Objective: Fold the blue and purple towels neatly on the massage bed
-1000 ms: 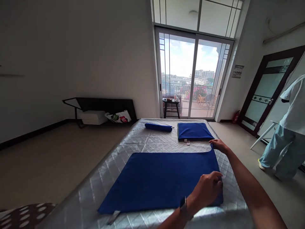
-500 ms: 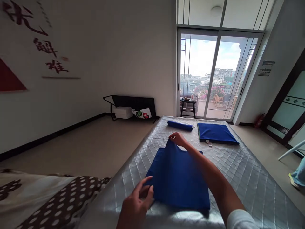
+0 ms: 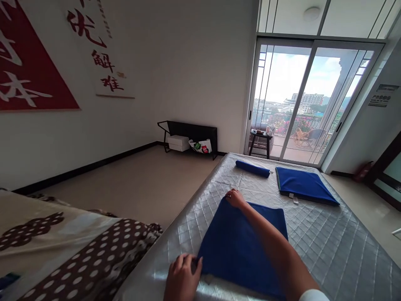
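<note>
A blue folded cloth (image 3: 232,246) lies nearly flat on the silver quilted mattress (image 3: 332,234). My right hand (image 3: 235,198) pinches its far left corner, with the forearm crossing over the cloth and hiding part of its right side. At the near left corner, my left hand (image 3: 183,276) has its thumb and fingers closed at the cloth's edge. Farther up the mattress lie a rolled blue cloth (image 3: 252,169) and a second folded blue cloth (image 3: 305,186) with small white tags on its near edge.
To the left is a bedspread (image 3: 94,259) with brown polka dots. A black rack (image 3: 192,130) with white boxes (image 3: 178,143) and a printed bag (image 3: 200,146) stands by the wall. Beyond the mattress are a dark stool (image 3: 260,136) and a sliding glass door (image 3: 308,100).
My right hand has lowered the lifted corner, and the cloth has flattened toward the left. My left hand has closed in on the near corner. The view has swung left.
</note>
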Motion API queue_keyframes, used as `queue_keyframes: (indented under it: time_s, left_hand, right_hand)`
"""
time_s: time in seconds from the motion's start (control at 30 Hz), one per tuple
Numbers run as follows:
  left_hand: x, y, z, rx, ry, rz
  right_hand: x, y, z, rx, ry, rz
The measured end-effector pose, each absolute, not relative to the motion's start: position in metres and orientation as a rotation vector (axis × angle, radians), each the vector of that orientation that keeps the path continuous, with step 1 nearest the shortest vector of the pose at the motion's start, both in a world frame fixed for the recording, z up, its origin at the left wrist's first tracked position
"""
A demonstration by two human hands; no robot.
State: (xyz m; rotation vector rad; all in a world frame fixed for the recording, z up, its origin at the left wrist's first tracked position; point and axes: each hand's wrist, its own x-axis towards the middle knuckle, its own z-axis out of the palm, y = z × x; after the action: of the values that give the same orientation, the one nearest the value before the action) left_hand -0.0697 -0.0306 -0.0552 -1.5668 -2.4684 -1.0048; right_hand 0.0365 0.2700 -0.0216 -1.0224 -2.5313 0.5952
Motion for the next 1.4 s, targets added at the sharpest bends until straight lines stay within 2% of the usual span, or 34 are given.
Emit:
queue_keyframes:
  time_s: [0.17, 0.37, 0.63, 0.8, 0.97, 1.23, 1.4]
  left_hand:
    - [-0.070, -0.030, -0.051, -1.562, -2.472, -1.227]
    - [-0.070, -0.033, -0.038, -1.554, -2.628, -1.487]
    - [-0.057, -0.036, 0.016, -1.830, -2.296, -1.787]
    - [-0.039, -0.044, 0.070, -1.929, -2.240, -1.755]
    - [-0.027, -0.039, 0.102, -1.953, -2.115, -1.616]
    - [-0.019, -0.021, 0.169, -1.845, -1.982, -1.462]
    - [-0.006, -0.017, 0.219, -1.766, -2.113, -1.380]
  right_hand:
    - [0.041, 0.264, -0.010, -1.040, -2.497, 0.596]
    - [0.073, 0.256, 0.031, -0.923, -2.440, 0.590]
    - [0.160, 0.230, 0.100, -0.792, -2.229, 0.515]
    - [0.213, 0.204, 0.139, -0.724, -2.070, 0.465]
    - [0.256, 0.178, 0.166, -0.726, -1.964, 0.441]
    - [0.309, 0.147, 0.188, -0.794, -1.804, 0.377]
    - [0.328, 0.127, 0.194, -0.822, -1.715, 0.311]
